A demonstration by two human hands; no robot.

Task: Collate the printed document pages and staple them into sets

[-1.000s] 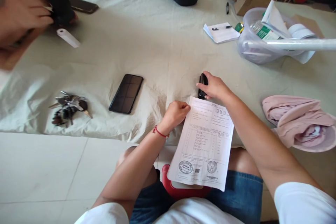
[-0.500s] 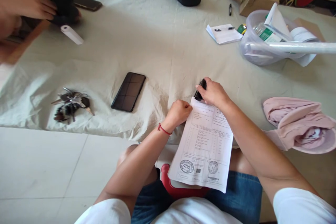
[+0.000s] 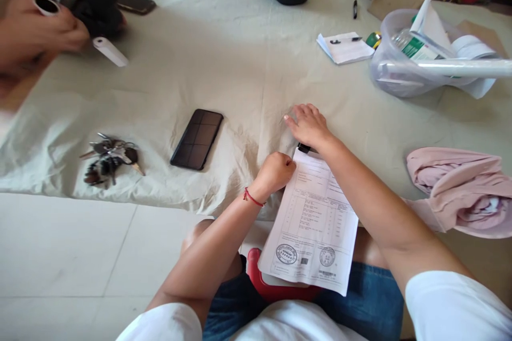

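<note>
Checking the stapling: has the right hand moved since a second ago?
Yes. The right hand now presses flat on the black stapler, shifted slightly toward the phone.

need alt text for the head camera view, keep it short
The right hand presses flat on a black stapler at the top of a stamped paper form, whose corner the left hand pinches. A phone and keys lie nearby.
</note>
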